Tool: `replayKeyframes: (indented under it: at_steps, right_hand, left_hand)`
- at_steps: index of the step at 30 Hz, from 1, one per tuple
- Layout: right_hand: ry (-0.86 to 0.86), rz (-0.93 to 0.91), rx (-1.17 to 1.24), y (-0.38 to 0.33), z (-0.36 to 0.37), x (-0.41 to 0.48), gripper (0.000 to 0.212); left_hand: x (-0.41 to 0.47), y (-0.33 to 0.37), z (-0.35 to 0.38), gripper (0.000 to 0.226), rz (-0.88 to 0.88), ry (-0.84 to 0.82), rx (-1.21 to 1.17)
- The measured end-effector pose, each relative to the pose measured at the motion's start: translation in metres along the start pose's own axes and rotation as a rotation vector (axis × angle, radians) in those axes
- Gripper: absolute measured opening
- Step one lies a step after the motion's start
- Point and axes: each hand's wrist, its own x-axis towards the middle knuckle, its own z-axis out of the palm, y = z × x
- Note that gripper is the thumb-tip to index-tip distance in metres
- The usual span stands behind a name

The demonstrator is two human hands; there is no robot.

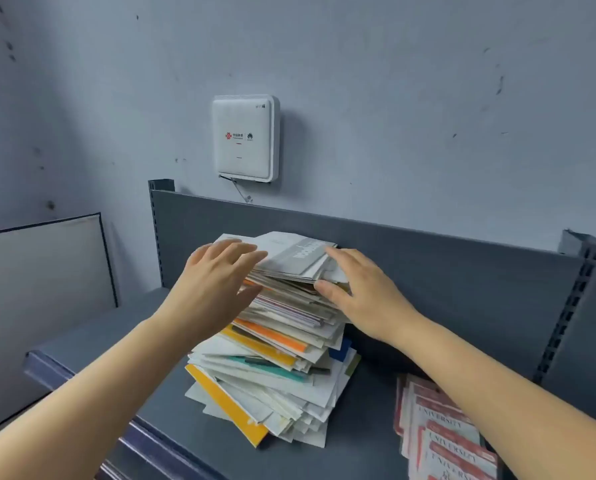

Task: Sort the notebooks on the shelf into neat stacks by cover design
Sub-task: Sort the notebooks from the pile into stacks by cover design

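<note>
Left hand: the left hand [216, 282] is laid flat on the top notebooks [296, 254], fingers straight and slightly spread; nothing is gripped by it.
Right hand: the right hand [365, 292] is set on the opposite edge, fingers over the top notebooks and thumb tucked in beneath them, so the upper few appear to be pinched.
Under the hands: a tall mixed stack [275, 368] is seen, with grey, orange, yellow and teal covers skewed at many angles; it is judged to be unsorted.
Below the right forearm: a red pile [442, 434] of matching "UNIVERSITY" covers is laid, loosely fanned; one design is judged to be separated but not squared up.
Beneath both: the grey shelf [365, 427] carries the two groups, set apart.
Progress: early; most designs are left to be split out and every stack to be neatened.
Beyond the hands: a white box [244, 138] is fixed to the wall.
</note>
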Motion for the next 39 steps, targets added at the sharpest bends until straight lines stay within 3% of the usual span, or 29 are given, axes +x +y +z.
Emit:
replayKeyframes:
  at_steps: [5,9,14,19,24,28,30,31,35,39]
  right_hand:
    - [-0.008,0.031,0.012,-0.001,0.008,0.014,0.062]
    - [0.025,0.061,0.092,-0.002,0.009,0.012,0.061]
    - [0.149,0.316,0.373,0.004,-0.004,0.015,0.051]
    - [0.023,0.487,0.902,0.014,-0.02,0.009,0.02]
    - [0.05,0.663,1.333,0.025,-0.02,-0.005,0.011]
    - [-0.02,0.712,1.404,0.029,-0.015,-0.014,0.017]
    - [-0.021,0.666,1.41,0.032,-0.014,-0.017,0.021]
    - [-0.009,0.636,1.393,0.034,-0.014,-0.02,0.023]
    - [0.072,0.539,1.288,0.047,-0.015,-0.036,0.027]
    - [0.137,0.524,1.257,0.061,-0.016,-0.061,0.025]
  left_hand:
    - [0.014,-0.013,0.013,0.02,0.11,0.103,-0.023]
    - [0.015,-0.016,0.015,0.02,0.139,0.141,-0.037]
    - [0.015,0.001,0.007,0.026,0.191,0.146,-0.036]
    - [0.013,0.037,0.001,0.03,0.243,0.172,-0.02]
    - [0.011,0.065,0.008,0.045,0.28,0.189,-0.003]
    - [0.009,0.08,0.012,0.044,0.294,0.174,-0.023]
    - [0.007,0.086,0.013,0.029,0.299,0.169,-0.059]
    - [0.006,0.088,0.012,0.021,0.286,0.164,-0.084]
    - [0.003,0.089,0.008,0.047,0.071,0.15,-0.192]
    - [-0.007,0.099,0.011,0.04,-0.32,0.115,-0.468]
